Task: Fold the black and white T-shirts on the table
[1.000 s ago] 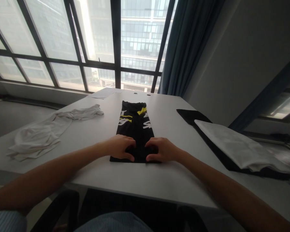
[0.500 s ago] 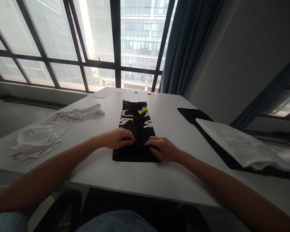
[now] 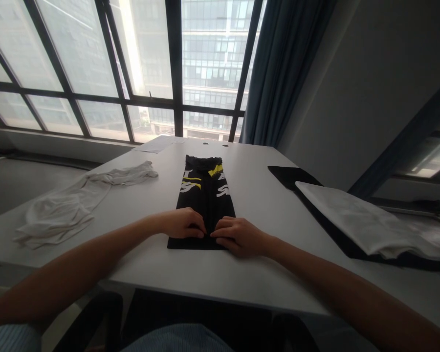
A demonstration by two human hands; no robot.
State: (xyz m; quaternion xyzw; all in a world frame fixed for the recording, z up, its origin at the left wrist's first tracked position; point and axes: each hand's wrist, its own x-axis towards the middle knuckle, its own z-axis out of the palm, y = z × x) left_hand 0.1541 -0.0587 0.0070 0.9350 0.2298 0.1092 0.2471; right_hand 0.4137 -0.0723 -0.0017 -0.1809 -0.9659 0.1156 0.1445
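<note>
A folded black garment (image 3: 208, 200) lies lengthwise on the white table in front of me, with white lettering and yellow stripes along both sides. Its kind is not clear from the folds. My left hand (image 3: 186, 224) rests on its near part, fingers curled and thumb tucked in, closed on the cloth. Opposite it, my right hand (image 3: 240, 236) pinches the fabric near the right edge and covers the near right corner. The fingertips of both hands almost meet at the middle of the garment.
A crumpled white garment (image 3: 64, 208) lies on the table (image 3: 264, 205) to the left. At the right edge, a folded white cloth (image 3: 355, 217) lies on black cloth (image 3: 291, 175). Papers (image 3: 157, 143) lie at the far end, below the windows.
Both hands have slid a little toward me along the garment, and their fingertips have come closer together. The garment's near right corner is now tucked under my right hand.
</note>
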